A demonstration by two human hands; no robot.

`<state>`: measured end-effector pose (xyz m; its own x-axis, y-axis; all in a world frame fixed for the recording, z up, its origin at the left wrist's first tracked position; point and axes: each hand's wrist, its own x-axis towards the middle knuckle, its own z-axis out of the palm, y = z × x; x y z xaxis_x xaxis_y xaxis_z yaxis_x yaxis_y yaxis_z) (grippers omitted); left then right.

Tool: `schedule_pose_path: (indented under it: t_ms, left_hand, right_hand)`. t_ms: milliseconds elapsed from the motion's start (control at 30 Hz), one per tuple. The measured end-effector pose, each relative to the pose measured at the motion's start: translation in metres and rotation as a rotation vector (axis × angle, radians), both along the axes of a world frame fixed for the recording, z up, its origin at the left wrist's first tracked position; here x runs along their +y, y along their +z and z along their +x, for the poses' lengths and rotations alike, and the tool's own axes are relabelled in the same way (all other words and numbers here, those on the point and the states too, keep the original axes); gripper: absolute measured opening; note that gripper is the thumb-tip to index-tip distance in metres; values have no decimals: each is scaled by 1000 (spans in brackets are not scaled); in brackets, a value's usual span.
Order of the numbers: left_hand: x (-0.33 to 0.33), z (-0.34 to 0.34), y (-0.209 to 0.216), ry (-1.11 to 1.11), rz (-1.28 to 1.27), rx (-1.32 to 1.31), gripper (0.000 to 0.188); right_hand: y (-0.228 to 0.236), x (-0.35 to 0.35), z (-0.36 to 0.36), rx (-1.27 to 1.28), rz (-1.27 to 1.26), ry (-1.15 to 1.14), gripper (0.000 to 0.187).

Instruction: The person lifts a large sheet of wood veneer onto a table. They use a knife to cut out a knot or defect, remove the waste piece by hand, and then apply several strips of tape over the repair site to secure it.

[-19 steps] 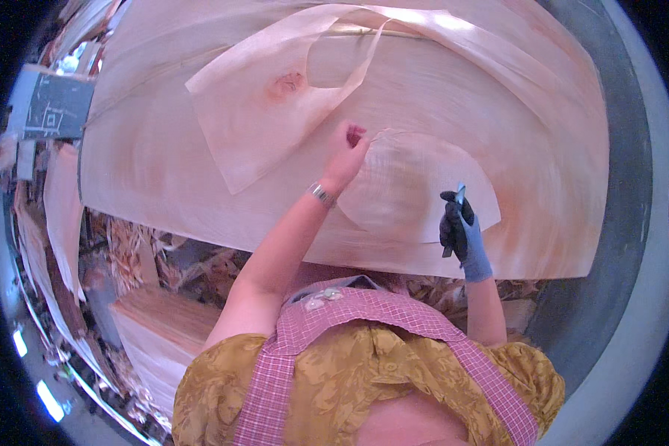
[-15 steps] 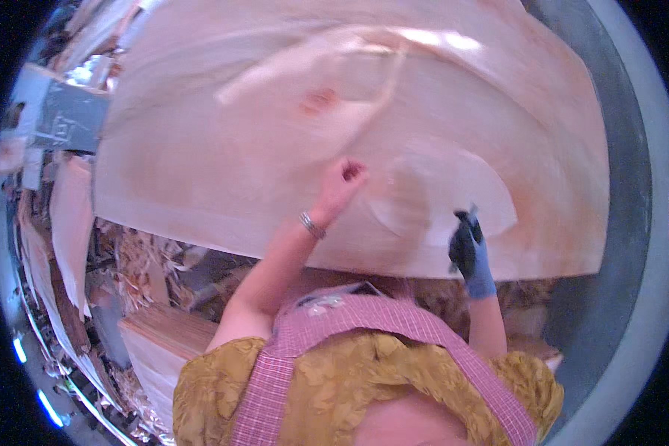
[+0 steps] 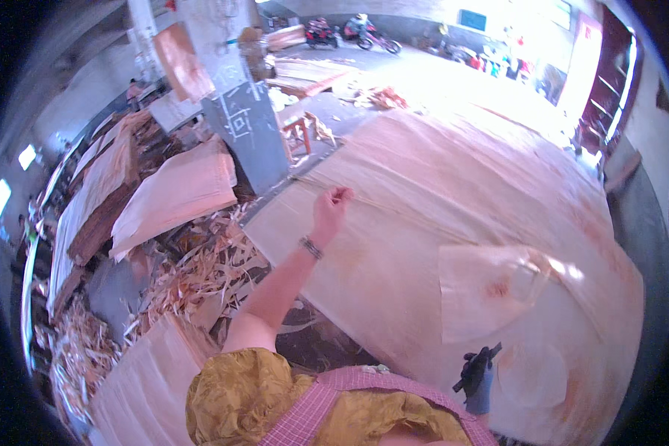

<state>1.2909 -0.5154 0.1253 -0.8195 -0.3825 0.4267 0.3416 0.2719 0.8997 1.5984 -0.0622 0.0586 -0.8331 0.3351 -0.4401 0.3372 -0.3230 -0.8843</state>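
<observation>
- Pale veneer sheet (image 3: 379,275), spread; rounded piece (image 3: 539,375) on it, near right, apparently already cut, lying loose.
- Left hand (image 3: 331,213): fingers curled; grip cannot be told.
- Gloved right hand (image 3: 476,375): fingers around dark tool (image 3: 496,348).

Large sheet (image 3: 383,253): thin, pale pinkish wood with darker streaks; spread from the centre to the right of the frame, creased toward the upper side. Small sheet (image 3: 464,297): pale wood, straight left edge, one reddish-brown mark; lies on the large sheet, right of centre. Rounded piece (image 3: 535,375): pale, flat, on the large sheet, lower right. Tool (image 3: 496,348): slim, dark, tilted, gripped in the gloved right hand (image 3: 479,372), lower right; type too small to tell.
</observation>
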Motion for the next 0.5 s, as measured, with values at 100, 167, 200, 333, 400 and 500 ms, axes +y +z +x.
schedule_pose_path:
  t_ms: [100, 167, 200, 333, 400, 500]
  left_hand:
    - [-90, -38, -4, -15, 24, 7, 26]
    - [-135, -58, 9, -32, 57, -70, 26]
    - [-161, -68, 14, -35, 33, -104, 27]
    - [-231, -121, 35, -37, -101, -116, 31]
    - [-268, -158, 52, 23, -168, -47, 36]
    - [-321, -215, 76, 154, -192, -23, 44]
  right_hand:
    - [-21, -26, -37, -58, 26, 91, 51]
    - [-39, -38, -60, -93, -18, 179, 51]
    - [-43, -50, -72, -77, -20, 217, 51]
    - [-39, -100, -118, -75, 46, 278, 50]
    - [-38, -134, -141, -68, 75, 284, 49]
    - [-42, -185, -167, -56, 76, 350, 48]
